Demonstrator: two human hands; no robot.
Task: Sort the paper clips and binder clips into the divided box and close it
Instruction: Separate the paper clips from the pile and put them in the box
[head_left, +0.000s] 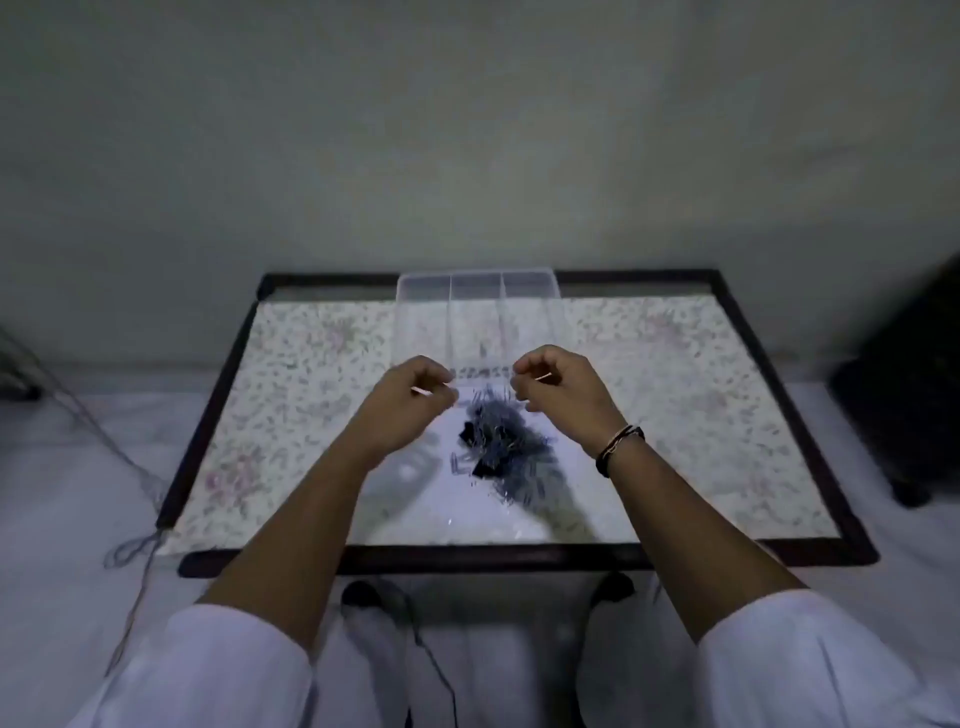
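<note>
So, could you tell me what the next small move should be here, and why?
Probably lower one of the hands, say the right hand, to the pile of clips and pick out a clip. Both hands hover above the pile, the left hand too, and the clear box behind looks almost empty.

Floral tabletop (675, 374), dark frame (810, 415); clear box (426, 291); black, silver clips (498, 441).

I see left hand (415, 397) loosely curled, 10 o'clock of clip pile (501, 447) | right hand (558, 387) curled too, 1 o'clock of pile, bracelet (618, 448) on wrist | what either grip holds: can't tell | clear divided box (475, 299) at 12 o'clock, lid open | floral tabletop (291, 395) beneath.
</note>
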